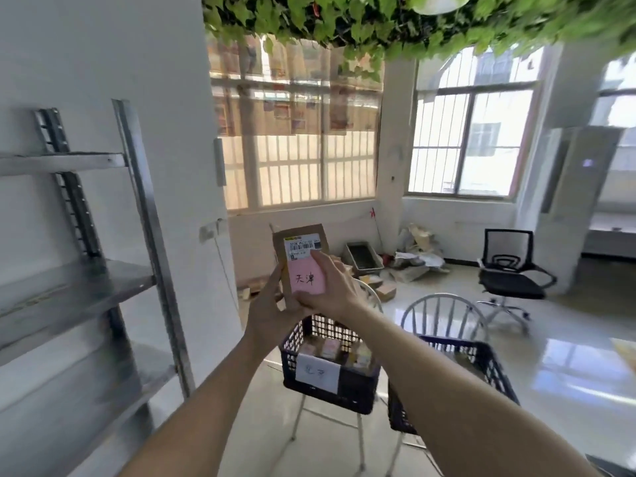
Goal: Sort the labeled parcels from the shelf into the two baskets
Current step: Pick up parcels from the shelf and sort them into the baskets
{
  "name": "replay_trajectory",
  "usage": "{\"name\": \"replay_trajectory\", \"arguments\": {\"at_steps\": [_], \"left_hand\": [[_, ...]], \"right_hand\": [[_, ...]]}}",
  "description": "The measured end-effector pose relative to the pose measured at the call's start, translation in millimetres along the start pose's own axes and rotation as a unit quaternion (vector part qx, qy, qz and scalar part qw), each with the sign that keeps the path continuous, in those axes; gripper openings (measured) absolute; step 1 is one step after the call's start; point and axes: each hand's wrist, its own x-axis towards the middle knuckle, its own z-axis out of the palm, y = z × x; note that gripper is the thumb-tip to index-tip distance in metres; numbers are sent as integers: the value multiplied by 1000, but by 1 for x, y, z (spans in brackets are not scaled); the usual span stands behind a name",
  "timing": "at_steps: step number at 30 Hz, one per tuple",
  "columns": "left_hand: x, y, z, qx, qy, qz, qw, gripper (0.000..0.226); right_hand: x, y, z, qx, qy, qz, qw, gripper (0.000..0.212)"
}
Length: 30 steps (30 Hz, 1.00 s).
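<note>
A small brown cardboard parcel (pixel 298 235) with a white barcode label and a pink note with handwritten characters is held upright in front of me. My left hand (pixel 268 315) grips its left edge and bottom. My right hand (pixel 332 290) holds its right side, thumb on the pink note. Below stand two dark plastic baskets on white chairs. The left basket (pixel 358 390) carries a white paper tag and holds several parcels. Of the right basket (pixel 488 366), my right forearm hides a large part. The metal shelf (pixel 103 280) stands at the left.
A white pillar rises behind the shelf. A black office chair (pixel 509 270) stands at the right near the windows. A grey bin (pixel 363 258) and a heap of cardboard and paper lie on the floor by the far wall. The tiled floor is glossy.
</note>
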Motion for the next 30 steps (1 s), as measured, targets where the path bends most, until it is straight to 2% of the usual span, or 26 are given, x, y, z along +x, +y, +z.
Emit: {"name": "replay_trajectory", "arguments": {"at_steps": [8,15,19,30], "left_hand": [[55,-20,155,-49,-103,51,992,104],[123,-55,228,-53,-234,36,970,103],[160,-83,247,26,-226,34,973,94],[218,-166,322,58,-296,25,953,80]], "right_hand": [[13,126,-46,-55,54,164,983,115],[52,215,-65,-88,66,265,958,118],[72,251,-59,-88,69,313,943,122],[110,343,-25,-88,36,365,926,124]]}}
